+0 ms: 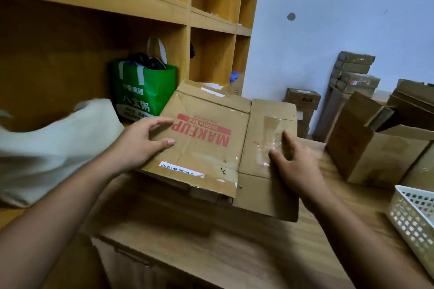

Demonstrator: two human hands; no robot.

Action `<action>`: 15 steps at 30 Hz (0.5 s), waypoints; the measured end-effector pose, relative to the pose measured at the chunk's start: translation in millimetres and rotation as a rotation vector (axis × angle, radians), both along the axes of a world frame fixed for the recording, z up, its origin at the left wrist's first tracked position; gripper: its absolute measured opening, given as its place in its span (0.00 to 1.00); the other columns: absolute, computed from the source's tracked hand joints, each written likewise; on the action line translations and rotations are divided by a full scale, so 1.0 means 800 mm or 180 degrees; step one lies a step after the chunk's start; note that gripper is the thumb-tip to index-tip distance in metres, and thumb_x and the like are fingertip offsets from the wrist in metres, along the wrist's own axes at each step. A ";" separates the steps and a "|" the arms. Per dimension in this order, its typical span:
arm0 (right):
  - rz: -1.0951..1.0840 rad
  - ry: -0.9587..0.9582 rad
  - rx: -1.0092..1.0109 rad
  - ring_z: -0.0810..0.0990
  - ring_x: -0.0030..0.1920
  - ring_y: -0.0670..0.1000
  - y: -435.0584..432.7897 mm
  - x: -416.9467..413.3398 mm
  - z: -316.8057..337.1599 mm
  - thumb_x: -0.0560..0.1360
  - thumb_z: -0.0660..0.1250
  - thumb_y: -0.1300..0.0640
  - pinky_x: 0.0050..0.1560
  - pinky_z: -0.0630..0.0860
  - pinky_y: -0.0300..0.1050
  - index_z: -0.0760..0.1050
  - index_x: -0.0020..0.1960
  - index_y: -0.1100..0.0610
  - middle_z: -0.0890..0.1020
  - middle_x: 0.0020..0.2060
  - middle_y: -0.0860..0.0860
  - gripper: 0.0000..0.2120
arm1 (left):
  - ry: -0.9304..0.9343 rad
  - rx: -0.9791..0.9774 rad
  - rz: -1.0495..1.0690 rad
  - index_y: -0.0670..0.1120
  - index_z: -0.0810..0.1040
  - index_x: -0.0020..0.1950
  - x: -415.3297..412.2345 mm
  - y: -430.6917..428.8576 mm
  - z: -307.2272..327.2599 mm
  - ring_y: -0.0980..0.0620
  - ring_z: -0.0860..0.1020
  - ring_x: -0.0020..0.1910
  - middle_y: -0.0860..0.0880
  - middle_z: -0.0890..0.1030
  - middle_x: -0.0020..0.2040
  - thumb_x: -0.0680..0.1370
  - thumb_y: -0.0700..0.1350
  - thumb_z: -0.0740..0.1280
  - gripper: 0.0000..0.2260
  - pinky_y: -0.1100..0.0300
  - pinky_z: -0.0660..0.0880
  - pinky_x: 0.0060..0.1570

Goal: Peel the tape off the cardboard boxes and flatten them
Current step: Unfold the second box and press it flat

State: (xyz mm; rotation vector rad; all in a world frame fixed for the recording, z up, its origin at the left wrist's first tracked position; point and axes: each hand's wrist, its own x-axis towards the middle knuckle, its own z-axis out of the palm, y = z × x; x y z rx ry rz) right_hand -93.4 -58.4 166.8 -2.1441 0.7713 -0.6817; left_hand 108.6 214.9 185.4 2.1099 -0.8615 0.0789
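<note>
Far out to the left of the left hand [138, 145] lies a blurred pale cloth bag [58, 148], and just beyond its fingertips a green woven shopping bag [143, 91] stands in the shelving. That hand's grip is loose and open, fingers and thumb spread flat on the flattened brown cardboard box with red MAKEUP print [206, 148], which sits tilted on the wooden worktop [234, 241] between both hands. The right hand [298, 166] touches the strip of clear tape [270, 129] on the box's right flap; blur hides whether its grip pinches it. Right of it stand an open brown carton [375, 155] and a white plastic lattice basket [413, 216].
</note>
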 end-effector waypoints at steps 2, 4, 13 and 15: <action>0.0084 0.0078 0.0025 0.70 0.71 0.57 0.001 0.038 0.000 0.81 0.66 0.47 0.72 0.67 0.54 0.56 0.81 0.44 0.67 0.73 0.57 0.32 | 0.0041 0.0034 0.0074 0.54 0.75 0.71 0.030 0.003 -0.005 0.58 0.70 0.61 0.52 0.75 0.69 0.76 0.46 0.75 0.24 0.61 0.67 0.58; 0.0141 0.0202 0.0029 0.71 0.71 0.58 0.003 0.074 -0.002 0.82 0.65 0.46 0.72 0.66 0.54 0.56 0.81 0.46 0.66 0.73 0.58 0.31 | 0.0101 0.0052 0.0152 0.53 0.75 0.71 0.060 0.006 -0.011 0.58 0.70 0.60 0.51 0.75 0.69 0.76 0.46 0.74 0.24 0.61 0.67 0.55; 0.0142 0.1185 -0.0154 0.75 0.63 0.64 0.003 0.149 -0.053 0.83 0.59 0.43 0.68 0.70 0.53 0.62 0.77 0.52 0.62 0.71 0.64 0.26 | 0.0109 0.0618 0.0121 0.53 0.75 0.70 0.140 0.000 -0.063 0.48 0.71 0.69 0.48 0.70 0.73 0.76 0.48 0.75 0.23 0.58 0.68 0.64; 0.0142 0.1442 -0.0333 0.71 0.67 0.66 0.000 0.153 -0.068 0.83 0.58 0.41 0.70 0.68 0.52 0.65 0.76 0.53 0.62 0.71 0.65 0.26 | -0.0075 0.0888 0.0054 0.55 0.75 0.70 0.145 -0.006 -0.078 0.50 0.69 0.72 0.50 0.68 0.76 0.76 0.48 0.74 0.23 0.55 0.65 0.71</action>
